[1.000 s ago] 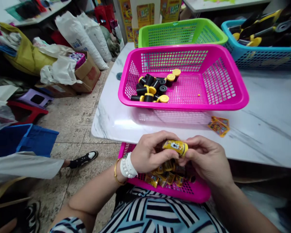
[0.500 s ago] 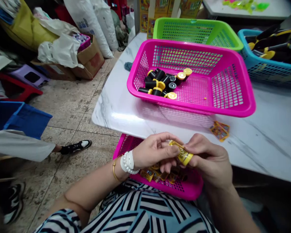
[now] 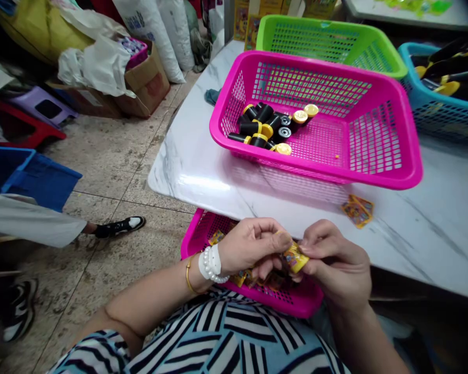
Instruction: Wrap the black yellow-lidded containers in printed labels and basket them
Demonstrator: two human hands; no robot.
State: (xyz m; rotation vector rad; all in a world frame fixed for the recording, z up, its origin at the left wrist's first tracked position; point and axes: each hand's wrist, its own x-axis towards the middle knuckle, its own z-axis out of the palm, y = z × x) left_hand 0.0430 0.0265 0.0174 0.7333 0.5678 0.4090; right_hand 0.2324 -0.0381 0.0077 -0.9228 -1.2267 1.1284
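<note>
Between my two hands is a small yellow tube with a printed label (image 3: 295,259), tilted over my lap. My left hand (image 3: 253,244) pinches its upper end with thumb and fingers. My right hand (image 3: 337,259) grips the lower end, thumb and forefinger pressed on it. Below them a pink basket (image 3: 302,306) rests on my lap. It holds several small yellow-orange printed pieces (image 3: 239,279), partly hidden by my left hand. On the table near my right hand lie a few orange printed cards or stickers (image 3: 358,210).
A larger pink basket (image 3: 315,174) on the marble-patterned table (image 3: 175,166) holds several black tubes with yellow caps (image 3: 263,124). Behind it stand a green basket (image 3: 335,31) and a blue basket (image 3: 448,114) of black and yellow parts. A person's shoe (image 3: 120,227) is at left.
The yellow tube has turned in my fingers, showing more of its printed picture. Both hands stay on it. The view has shifted slightly.
</note>
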